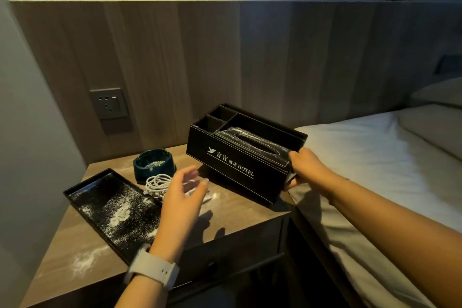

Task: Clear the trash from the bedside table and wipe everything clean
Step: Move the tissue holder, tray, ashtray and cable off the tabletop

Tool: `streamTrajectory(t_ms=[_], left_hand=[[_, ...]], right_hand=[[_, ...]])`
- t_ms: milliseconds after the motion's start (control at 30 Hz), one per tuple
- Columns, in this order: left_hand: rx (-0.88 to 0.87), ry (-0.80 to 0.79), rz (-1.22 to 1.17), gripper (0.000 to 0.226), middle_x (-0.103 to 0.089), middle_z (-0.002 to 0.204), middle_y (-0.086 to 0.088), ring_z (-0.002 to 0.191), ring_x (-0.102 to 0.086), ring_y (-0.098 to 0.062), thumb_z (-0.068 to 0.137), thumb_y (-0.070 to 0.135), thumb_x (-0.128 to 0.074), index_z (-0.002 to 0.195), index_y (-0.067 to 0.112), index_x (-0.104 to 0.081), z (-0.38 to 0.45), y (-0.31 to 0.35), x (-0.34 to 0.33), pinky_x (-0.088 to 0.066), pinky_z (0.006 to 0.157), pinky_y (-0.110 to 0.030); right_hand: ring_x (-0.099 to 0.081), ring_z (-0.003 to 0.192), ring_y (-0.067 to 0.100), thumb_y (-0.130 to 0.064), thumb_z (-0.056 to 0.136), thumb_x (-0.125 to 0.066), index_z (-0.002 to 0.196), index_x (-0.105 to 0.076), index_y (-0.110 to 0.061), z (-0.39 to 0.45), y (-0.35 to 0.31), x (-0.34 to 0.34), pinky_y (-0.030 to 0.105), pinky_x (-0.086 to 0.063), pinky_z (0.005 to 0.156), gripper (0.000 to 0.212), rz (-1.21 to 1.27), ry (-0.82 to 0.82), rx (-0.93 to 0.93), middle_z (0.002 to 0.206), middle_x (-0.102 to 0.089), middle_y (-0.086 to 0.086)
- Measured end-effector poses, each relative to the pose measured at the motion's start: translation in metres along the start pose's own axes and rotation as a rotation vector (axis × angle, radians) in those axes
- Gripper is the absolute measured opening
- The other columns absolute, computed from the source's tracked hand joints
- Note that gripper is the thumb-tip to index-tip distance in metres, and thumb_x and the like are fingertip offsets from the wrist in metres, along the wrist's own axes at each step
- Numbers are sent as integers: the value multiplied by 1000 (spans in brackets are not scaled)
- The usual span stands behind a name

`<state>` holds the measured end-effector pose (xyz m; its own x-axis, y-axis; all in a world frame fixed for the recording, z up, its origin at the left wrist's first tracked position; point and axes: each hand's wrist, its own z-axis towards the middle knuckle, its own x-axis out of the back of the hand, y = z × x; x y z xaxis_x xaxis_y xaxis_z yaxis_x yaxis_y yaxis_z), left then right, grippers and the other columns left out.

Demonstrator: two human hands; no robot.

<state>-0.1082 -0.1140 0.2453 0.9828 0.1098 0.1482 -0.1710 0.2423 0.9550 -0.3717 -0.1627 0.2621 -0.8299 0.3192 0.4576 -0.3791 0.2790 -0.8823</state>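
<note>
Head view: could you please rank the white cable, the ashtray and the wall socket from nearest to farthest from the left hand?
From the left hand:
1. White cable, coiled right beside the fingers, toward the wall.
2. Ashtray, dark green, just behind the cable.
3. Wall socket, up on the wood panel, farthest.

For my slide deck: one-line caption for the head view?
Right hand tilts dusty hotel tissue box off bedside table; left hand hovers open.

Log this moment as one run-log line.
right hand: grips lifted black leather tissue-box organiser | left hand: open above coiled white cable | powder on black rectangular tray
</note>
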Motion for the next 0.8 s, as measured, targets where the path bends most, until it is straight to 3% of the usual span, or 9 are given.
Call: streamTrajectory(t_ms=[100,200,300,367,467,567,667,733,800], left_hand=[[199,-37,-133,71,-40,143,-3,127,-44,-21,84,41,-67,143,28,-30,23,14,-7,-42,105,-43],[371,-152,-170,95,-17,158,-6,141,-26,-33,75,59,-67,149,39,-10,37,29,-29,-33,108,-58],[486,-302,-261,105,-3,162,-2,144,-14,-42,67,70,-62,150,42,-5,41,36,-60,-27,107,-66],[532,-375,-326,96,-14,160,-5,139,-26,-45,70,72,-60,149,41,-16,40,35,-82,-32,106,-63],[501,-405,-447,53,-59,131,-4,115,-59,-30,85,56,-59,130,30,-51,30,37,-120,-45,101,-50],[476,-432,-488,24,-70,111,-2,110,-62,-20,93,40,-56,111,26,-63,24,38,-161,-48,99,-46],[495,-448,-500,21,-75,94,3,109,-62,-19,92,37,-59,105,22,-66,29,36,-205,-47,101,-46],[537,-444,-518,39,-70,110,1,112,-60,-20,82,42,-70,114,21,-63,36,30,-238,-51,97,-46],[578,-431,-540,66,-53,132,0,118,-54,-20,69,49,-79,125,24,-56,46,21,-273,-56,87,-43]], right_hand=[[-65,82,40,-14,98,-38,103,-55,3,-7,15,39,53,-56,75,25,-64,28,84,89,-61,21],[-64,78,36,-16,97,-38,101,-54,-4,-13,27,80,55,-55,75,20,-142,96,138,88,-62,19],[-66,79,39,-14,96,-38,105,-53,-10,-15,35,121,57,-56,70,18,-164,137,164,94,-63,20],[-67,76,36,-11,96,-38,111,-52,-13,-15,40,147,51,-58,67,20,-196,148,170,96,-64,18],[-67,60,27,-9,97,-37,123,-49,-17,-13,46,179,34,-53,46,30,-249,172,168,86,-61,6],[-68,56,30,-13,98,-38,120,-49,-17,6,59,208,35,-53,43,25,-266,191,152,84,-63,8],[-69,56,28,-17,99,-42,111,-53,-17,34,71,239,32,-53,41,17,-271,224,141,84,-67,12],[-68,62,25,-19,99,-44,117,-58,-14,59,79,256,30,-53,43,24,-279,260,138,84,-68,11],[-64,65,21,-17,100,-45,118,-60,-12,88,88,271,26,-50,39,25,-271,301,118,87,-66,10]])
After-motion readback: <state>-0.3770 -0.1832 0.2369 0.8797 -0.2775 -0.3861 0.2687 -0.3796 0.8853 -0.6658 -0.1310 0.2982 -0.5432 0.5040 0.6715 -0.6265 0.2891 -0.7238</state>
